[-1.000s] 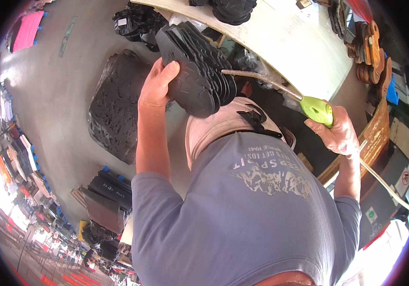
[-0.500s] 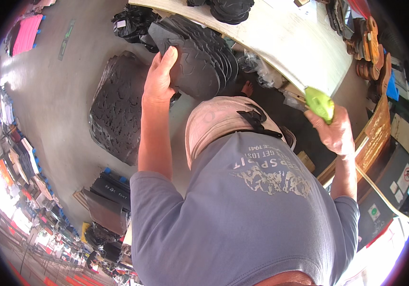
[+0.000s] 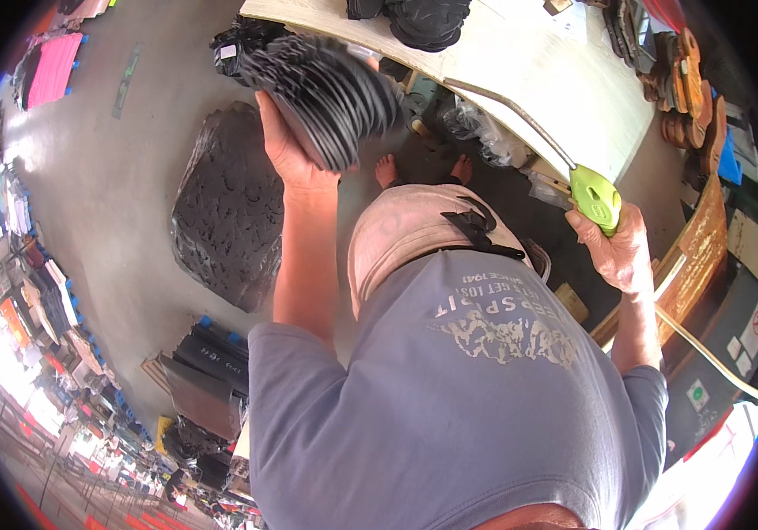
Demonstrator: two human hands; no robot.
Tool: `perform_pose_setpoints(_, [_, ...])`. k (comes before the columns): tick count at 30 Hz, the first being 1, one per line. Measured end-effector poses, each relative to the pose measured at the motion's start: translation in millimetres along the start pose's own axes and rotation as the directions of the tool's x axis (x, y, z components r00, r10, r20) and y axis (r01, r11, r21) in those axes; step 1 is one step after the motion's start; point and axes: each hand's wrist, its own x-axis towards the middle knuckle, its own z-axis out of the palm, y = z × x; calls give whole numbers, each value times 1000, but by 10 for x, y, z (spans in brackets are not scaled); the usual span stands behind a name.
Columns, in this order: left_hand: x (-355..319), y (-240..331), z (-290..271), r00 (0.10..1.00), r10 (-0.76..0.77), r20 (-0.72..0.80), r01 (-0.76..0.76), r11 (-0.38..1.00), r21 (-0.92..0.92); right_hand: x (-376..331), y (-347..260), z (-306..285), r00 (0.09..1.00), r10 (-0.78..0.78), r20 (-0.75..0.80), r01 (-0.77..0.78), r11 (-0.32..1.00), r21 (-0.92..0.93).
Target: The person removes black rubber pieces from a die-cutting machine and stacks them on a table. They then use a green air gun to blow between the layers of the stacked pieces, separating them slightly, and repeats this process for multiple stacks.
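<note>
In my left hand [image 3: 298,159] is a thick stack of black shoe soles [image 3: 330,102], gripped from below with its edges fanned out and somewhat blurred. They look thin and sole-shaped, with ragged cut-like marks on some. My right hand [image 3: 622,252] is wrapped round the green handle of an air blow gun [image 3: 593,199]. Its long, bent metal nozzle reaches up and left, across the table edge toward the stack, with its tip apart from the soles. Whether the trigger is pressed I cannot tell.
A pale table [image 3: 564,97] curves across the top, with more black pieces [image 3: 428,19] at its edge. A large pile of black sheets [image 3: 229,203] sits on the floor at left. A pale hose [image 3: 706,353] runs at right, near brown sole shapes [image 3: 688,84].
The stack in my left hand has turned and fanned, showing its layered edges instead of a flat face. The blow gun's nozzle now shows plainly; my right hand has barely moved.
</note>
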Motion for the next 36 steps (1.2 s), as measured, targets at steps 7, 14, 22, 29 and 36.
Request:
perform_pose_setpoints(7, [52,49,-39,988,67,141,-43,985,-165,-9,-55,174,999,-35,20,36,999,-19])
perform_pose_setpoints(14, [79,-40,23,994,107,25,-94,951,-295,6,-38,173,993,-100,-54,97,994,-52])
perform_pose_setpoints(22, [109,-77,70,978,73,196,-14,959,-283,-6,-12,174,990,-93,102,99,993,-57])
perform_pose_setpoints(29, [126,-102,130,996,58,65,-31,937,-348,23,-74,190,985,-155,69,159,986,-58])
perform_pose_setpoints(36, [172,-98,245,962,10,272,79,947,-313,105,15,209,956,-251,153,266,960,-90])
